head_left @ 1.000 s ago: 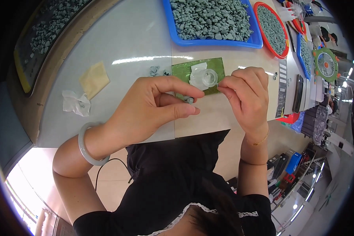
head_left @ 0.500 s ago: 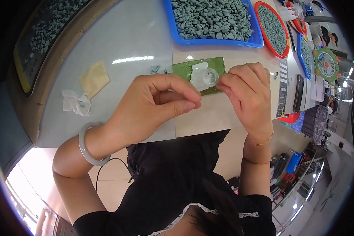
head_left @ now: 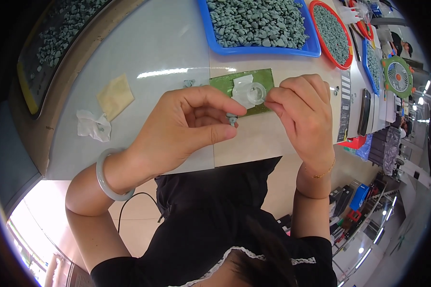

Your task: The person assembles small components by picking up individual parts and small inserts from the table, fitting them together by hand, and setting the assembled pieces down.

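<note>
My left hand (head_left: 175, 122) is curled above the table's front part, with small grey-green stones (head_left: 232, 119) resting against its fingers below the index fingertip. Opposite it, my right hand (head_left: 304, 112) is closed in a pinch; whatever sits between those fingertips is too small or hidden to name. Just left of the right fingertips stands a small clear plastic cup (head_left: 257, 93) on crumpled clear film or white paper (head_left: 242, 86). Beneath these lies a green rectangular mat (head_left: 220, 83), partly covered by my left fingers.
At the back is a blue tray (head_left: 263, 51) heaped with grey-green stones, beside a red round tray (head_left: 343, 66) of smaller ones. A yellow cloth (head_left: 116, 97) and white tissue (head_left: 93, 125) lie at left. A black case (head_left: 364, 112) and a green fan (head_left: 397, 79) are at right.
The left thumb and index finger have parted slightly, bringing the small stones into view between them. The right hand stays nearly in place, still pinched.
</note>
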`<state>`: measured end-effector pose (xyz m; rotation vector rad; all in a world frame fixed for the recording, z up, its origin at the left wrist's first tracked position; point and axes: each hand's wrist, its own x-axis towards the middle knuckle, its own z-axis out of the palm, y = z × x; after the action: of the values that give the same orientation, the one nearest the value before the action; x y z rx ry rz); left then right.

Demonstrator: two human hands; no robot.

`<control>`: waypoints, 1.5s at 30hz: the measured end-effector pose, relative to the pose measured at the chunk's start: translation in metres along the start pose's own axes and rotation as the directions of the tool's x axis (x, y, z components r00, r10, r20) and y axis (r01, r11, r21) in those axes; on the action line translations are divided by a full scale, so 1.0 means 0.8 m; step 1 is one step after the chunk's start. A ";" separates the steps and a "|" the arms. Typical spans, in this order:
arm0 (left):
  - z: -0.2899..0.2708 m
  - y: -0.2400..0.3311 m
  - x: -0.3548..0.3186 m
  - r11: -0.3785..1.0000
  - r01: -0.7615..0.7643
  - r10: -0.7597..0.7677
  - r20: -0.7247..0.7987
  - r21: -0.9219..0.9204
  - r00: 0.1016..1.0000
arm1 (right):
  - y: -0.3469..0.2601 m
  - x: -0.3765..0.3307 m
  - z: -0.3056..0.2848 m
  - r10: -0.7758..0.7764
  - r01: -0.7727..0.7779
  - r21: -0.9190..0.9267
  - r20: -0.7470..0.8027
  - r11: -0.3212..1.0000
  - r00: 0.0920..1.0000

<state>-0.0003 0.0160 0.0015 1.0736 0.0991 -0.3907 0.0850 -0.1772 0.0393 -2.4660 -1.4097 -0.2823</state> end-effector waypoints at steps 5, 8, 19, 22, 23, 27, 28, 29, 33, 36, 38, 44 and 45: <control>0.001 -0.003 -0.001 0.992 -0.030 0.027 -0.029 -0.120 0.999 | -0.008 -0.013 0.006 0.046 -0.019 0.209 -0.125 0.978 0.991; 0.000 -0.005 -0.001 0.999 -0.013 0.012 -0.018 -0.050 1.000 | -0.022 -0.017 0.012 0.103 -0.035 0.340 -0.184 0.940 0.978; 0.007 -0.007 -0.001 0.985 -0.118 0.118 0.010 0.126 0.993 | -0.028 -0.028 0.026 0.279 -0.125 0.522 -0.227 0.843 0.933; 0.005 -0.005 -0.003 0.959 -0.206 0.206 0.022 0.195 0.978 | -0.029 -0.029 0.024 0.299 -0.142 0.534 -0.221 0.834 0.928; 0.004 -0.004 -0.004 0.948 -0.229 0.227 0.034 0.223 0.973 | -0.029 -0.029 0.024 0.296 -0.138 0.534 -0.224 0.834 0.928; 0.006 -0.003 -0.005 0.984 -0.155 0.154 0.015 0.087 0.988 | -0.032 -0.030 0.023 0.300 -0.133 0.545 -0.230 0.828 0.926; 0.007 -0.002 -0.004 0.992 -0.116 0.116 0.007 0.045 0.993 | -0.032 -0.030 0.022 0.301 -0.134 0.544 -0.231 0.828 0.925; 0.008 -0.002 -0.004 0.997 -0.077 0.077 0.001 0.002 0.997 | -0.032 -0.030 0.022 0.299 -0.130 0.548 -0.232 0.827 0.926; 0.007 -0.005 -0.002 0.993 -0.105 0.107 0.044 -0.047 0.993 | -0.035 -0.030 0.021 0.302 -0.130 0.545 -0.239 0.829 0.923; 0.012 -0.004 -0.001 0.989 -0.096 0.101 0.043 -0.112 0.994 | -0.036 -0.031 0.019 0.285 -0.130 0.503 -0.245 0.854 0.927; 0.015 0.000 -0.002 0.995 -0.092 0.092 0.001 -0.037 0.996 | -0.037 -0.029 0.021 0.251 -0.109 0.449 -0.270 0.887 0.930; 0.009 -0.001 -0.001 0.995 -0.037 0.039 0.028 -0.092 0.999 | -0.041 -0.026 0.026 0.138 -0.036 0.281 -0.353 0.959 0.925; 0.009 0.000 0.000 0.995 -0.037 0.039 0.027 -0.092 0.999 | -0.041 -0.027 0.027 0.130 -0.032 0.268 -0.357 0.963 0.925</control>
<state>-0.0016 0.0095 0.0048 0.9778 0.0705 -0.3637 0.0464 -0.1710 0.0171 -2.1139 -1.1036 -0.4874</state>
